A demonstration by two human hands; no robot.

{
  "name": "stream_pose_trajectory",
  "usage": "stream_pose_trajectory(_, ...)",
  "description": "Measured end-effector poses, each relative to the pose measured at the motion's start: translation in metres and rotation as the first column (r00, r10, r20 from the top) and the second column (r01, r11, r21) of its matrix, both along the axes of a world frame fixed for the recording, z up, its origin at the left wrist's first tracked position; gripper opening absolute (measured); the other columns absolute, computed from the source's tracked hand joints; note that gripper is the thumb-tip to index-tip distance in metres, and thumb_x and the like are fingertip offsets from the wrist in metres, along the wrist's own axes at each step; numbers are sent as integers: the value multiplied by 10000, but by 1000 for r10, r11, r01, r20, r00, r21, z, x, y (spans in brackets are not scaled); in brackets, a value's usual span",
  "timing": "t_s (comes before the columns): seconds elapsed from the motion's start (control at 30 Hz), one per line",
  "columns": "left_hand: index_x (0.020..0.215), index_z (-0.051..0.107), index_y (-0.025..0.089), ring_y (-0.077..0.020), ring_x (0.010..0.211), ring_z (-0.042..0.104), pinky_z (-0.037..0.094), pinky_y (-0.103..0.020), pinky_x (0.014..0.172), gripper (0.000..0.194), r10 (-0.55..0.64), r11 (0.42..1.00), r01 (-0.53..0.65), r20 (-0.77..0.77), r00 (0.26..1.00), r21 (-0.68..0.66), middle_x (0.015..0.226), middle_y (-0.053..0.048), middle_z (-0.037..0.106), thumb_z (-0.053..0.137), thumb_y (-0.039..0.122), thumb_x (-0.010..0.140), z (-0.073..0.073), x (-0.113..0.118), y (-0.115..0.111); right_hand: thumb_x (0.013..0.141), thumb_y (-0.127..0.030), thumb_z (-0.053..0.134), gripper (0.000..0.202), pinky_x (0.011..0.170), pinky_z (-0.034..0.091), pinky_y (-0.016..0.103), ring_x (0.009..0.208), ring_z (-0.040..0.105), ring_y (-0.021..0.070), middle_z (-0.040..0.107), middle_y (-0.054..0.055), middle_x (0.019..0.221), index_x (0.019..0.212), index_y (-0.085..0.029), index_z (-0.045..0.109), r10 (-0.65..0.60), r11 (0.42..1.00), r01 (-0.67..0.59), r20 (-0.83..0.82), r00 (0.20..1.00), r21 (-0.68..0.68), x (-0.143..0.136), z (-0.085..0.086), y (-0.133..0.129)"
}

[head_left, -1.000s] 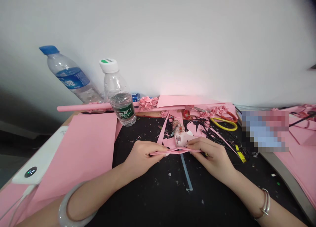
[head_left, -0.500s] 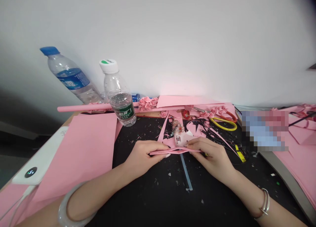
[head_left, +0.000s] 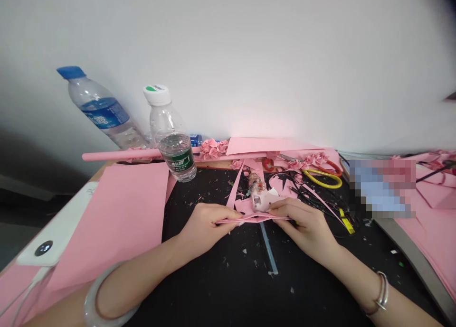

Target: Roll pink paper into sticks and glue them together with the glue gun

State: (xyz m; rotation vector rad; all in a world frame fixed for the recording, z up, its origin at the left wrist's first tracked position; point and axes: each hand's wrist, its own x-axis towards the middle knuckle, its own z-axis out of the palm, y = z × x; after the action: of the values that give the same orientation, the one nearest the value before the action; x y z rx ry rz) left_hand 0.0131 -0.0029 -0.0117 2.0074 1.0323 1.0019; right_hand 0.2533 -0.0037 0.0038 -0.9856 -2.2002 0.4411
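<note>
A folded piece of pink paper [head_left: 254,219] stretches between my two hands above the black mat [head_left: 221,279]. My left hand [head_left: 210,222] pinches its left end between thumb and fingers. At its right end, my right hand [head_left: 306,220] grips it the same way. Just behind the paper lies a pale glue gun [head_left: 260,200] with a crusted, stained nozzle end, close to the right fingertips. A translucent bluish stick [head_left: 268,248] lies on the mat below the paper.
Two bottles, one blue-capped [head_left: 105,111] and one white-capped [head_left: 173,137], stand at the back left. Pink sheets [head_left: 121,208] and a white power bank [head_left: 53,232] lie left. Paper flowers [head_left: 213,149], yellow-handled scissors [head_left: 322,180] and black cables [head_left: 320,206] lie behind.
The folded paper has tilted slightly between my fingers, and my left fingertips have shifted a little on it. Both hands stay in nearly the same place.
</note>
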Motion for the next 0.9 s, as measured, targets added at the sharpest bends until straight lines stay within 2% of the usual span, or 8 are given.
stream_pose_trajectory(0.53, 838, 734, 164, -142, 603, 680, 545, -206, 550, 135, 27, 999, -26, 21, 999, -36, 798, -36, 742, 655, 114, 740, 0, 1, 0, 838, -128, 549, 113, 725, 546, 297, 826, 650, 178, 676, 73, 848, 844, -195, 640, -7, 1000, 7, -13, 1000, -5, 1, -1, 0)
stream_pose_trajectory(0.9, 850, 732, 162, -127, 577, 668, 538, -198, 552, 136, 33, 999, -32, 48, 998, -31, 804, -38, 740, 646, 122, 753, -1, 0, 0, 819, -160, 593, 146, 798, 541, 308, 884, 650, 185, 686, 76, 920, 954, -197, 633, -29, 999, 29, -11, 1000, 29, 0, 0, 0)
